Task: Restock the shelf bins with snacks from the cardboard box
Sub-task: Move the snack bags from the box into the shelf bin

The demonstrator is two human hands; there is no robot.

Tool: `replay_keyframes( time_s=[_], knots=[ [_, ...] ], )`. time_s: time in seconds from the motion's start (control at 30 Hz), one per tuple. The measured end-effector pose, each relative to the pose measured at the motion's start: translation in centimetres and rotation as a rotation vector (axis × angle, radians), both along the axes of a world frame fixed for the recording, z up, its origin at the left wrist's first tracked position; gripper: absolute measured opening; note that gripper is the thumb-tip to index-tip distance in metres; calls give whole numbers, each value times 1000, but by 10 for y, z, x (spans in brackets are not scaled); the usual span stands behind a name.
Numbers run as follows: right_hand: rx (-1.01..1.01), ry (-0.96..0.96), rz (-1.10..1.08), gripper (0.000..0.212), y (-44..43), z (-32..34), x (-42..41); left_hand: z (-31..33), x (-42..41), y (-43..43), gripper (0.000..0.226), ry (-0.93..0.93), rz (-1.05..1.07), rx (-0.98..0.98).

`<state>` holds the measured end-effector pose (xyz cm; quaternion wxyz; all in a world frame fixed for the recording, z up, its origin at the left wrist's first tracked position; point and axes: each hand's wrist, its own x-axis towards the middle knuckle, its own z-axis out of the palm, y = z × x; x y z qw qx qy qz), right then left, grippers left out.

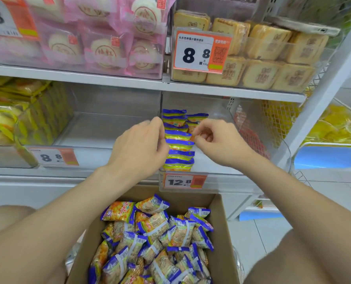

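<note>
Closest to the camera, a cardboard box (221, 226) sits open between the person's bare knees, piled loosely with small snack packets (156, 242) in blue, orange and clear wrapping. Both bare forearms reach over the box toward a shelf.

Left hand (138, 147): fingers curled inward, fingertips pressed against the left edge of a row of packets (178, 140) standing on edge in a clear bin (211, 179). Whether it grips one packet or only steadies the row cannot be told.

Right hand (213, 140): fingers bent, thumb and fingertips pinched on the top corner of a packet just right of the row, where a second, shorter row (197, 117) begins behind it.

The standing row runs from the bin's front wall toward the back, along its left side; the right part of the bin floor is bare. An orange and white price tag (186, 181) reading 12.8 hangs on the bin front.

Left of this bin, another clear bin (113, 128) holds yellow wrapped cakes (27, 119) at its far left, with a tag showing 8.8. On the shelf above, one bin holds pink wrapped round pastries (101, 46) and the next holds square tan biscuits (269, 58) behind an 8.8 tag (201, 51). To the right, a white post (314, 95) and a wire basket (334, 128) with yellow goods stand beside the shelf.
</note>
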<state>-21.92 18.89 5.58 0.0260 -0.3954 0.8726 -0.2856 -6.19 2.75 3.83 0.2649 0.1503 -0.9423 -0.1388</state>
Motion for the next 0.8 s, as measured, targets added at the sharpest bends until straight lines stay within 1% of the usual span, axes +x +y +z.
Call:
replay_keyframes(
  time_s=[0.07, 0.1, 0.17, 0.23, 0.27, 0.3, 0.33, 0.4, 0.47, 0.5, 0.6, 0.67, 0.7, 0.73, 0.8],
  knots=[
    [-26, 1, 161, 13, 15, 17, 38, 0, 18, 3, 13, -93, 0, 76],
    [-36, -16, 221, 13, 20, 21, 55, -3, 27, 3, 15, -209, 3, 127],
    [-10, -52, 337, 12, 28, 18, 87, -16, 43, 1, 16, -554, -39, 164],
    [86, -31, 439, 9, 30, -2, 112, -38, 53, -2, 16, -884, -125, 78],
    [159, 5, 473, 9, 30, -16, 122, -52, 56, -4, 17, -1007, -137, 8],
    [249, 55, 500, 13, 29, -31, 129, -66, 58, -5, 16, -1094, -119, -62],
    [351, 103, 523, 18, 28, -47, 135, -80, 59, -7, 17, -1142, -84, -117],
    [559, 159, 544, 21, 22, -72, 141, -111, 60, -10, 32, -1161, -11, -171],
    [689, 170, 547, 16, 14, -88, 142, -142, 63, -14, 52, -1167, 40, -187],
    [734, 172, 554, 13, 10, -93, 141, -155, 65, -13, 58, -1177, 59, -167],
    [839, 165, 593, 9, 0, -104, 133, -182, 71, -9, 60, -1146, 108, -111],
    [884, 147, 624, 15, -5, -109, 127, -193, 71, -11, 61, -1060, 122, -184],
    [898, 137, 635, 16, -6, -109, 124, -197, 71, -14, 60, -1048, 109, -236],
    [908, 134, 644, 15, -8, -110, 122, -198, 70, -16, 58, -1052, 102, -248],
    [930, 137, 645, 9, -10, -110, 120, -194, 69, -19, 55, -1060, 134, -133]
  ],
)
